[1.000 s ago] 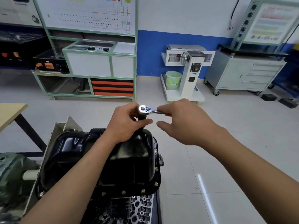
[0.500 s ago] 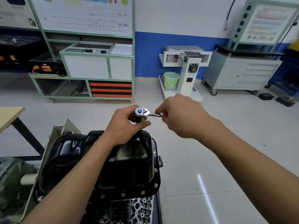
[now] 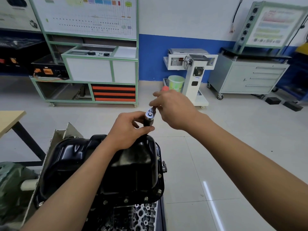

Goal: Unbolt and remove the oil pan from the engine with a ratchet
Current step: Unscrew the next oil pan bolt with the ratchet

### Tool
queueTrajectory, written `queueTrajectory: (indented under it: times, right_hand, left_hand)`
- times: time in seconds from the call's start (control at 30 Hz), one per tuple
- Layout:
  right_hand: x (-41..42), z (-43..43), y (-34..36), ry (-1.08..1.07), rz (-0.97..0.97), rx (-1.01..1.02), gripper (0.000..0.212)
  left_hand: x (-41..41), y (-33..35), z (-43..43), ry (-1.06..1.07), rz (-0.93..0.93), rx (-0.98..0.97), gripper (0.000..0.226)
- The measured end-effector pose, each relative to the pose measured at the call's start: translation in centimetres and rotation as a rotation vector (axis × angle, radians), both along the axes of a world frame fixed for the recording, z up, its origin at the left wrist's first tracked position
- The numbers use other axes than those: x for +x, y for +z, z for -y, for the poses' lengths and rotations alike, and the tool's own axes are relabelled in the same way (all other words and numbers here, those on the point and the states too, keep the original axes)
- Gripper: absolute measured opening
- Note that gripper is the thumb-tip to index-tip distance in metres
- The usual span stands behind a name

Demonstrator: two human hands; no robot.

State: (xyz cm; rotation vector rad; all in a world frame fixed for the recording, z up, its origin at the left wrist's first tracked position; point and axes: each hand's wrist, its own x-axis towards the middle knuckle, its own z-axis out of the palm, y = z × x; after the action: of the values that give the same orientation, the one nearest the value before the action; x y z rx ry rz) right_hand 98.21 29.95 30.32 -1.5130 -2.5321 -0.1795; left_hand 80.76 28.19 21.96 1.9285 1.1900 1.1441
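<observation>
Oil pan [image 3: 116, 165] sits bolted on the engine [image 3: 143, 217], near centre. Left hand [image 3: 128, 129] pinches the socket under the ratchet [image 3: 150, 113] head; right hand [image 3: 173, 109] wraps the handle. Advice: keep socket square on far-edge bolt, short swings.

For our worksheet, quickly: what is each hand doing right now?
Left hand: closed around the dark socket under the ratchet head.
Right hand: closed on the ratchet handle.

The oil pan [image 3: 133, 172] under the hands is shiny black. The ratchet [image 3: 150, 113] between them is silver.
</observation>
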Motion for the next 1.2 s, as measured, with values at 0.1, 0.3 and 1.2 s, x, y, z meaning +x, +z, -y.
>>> queueTrajectory:
  times: [0.1, 0.3, 1.2]
  right_hand:
    - [0.6, 1.4, 0.4, -0.107, 0.022, 0.055, 0.020]
    - [1.4, 5.1, 1.1, -0.132, -0.021, -0.118, 0.042]
    - [-0.4, 1.6, 0.4, 0.172, 0.055, -0.047, 0.038]
  left_hand:
    - [0.1, -0.3, -0.2, 0.048, 0.061, -0.005, 0.025]
    - [0.0, -0.6, -0.4, 0.064, 0.071, 0.015, 0.027]
    - [0.0, -0.2, -0.3, 0.037, 0.012, -0.059, 0.024]
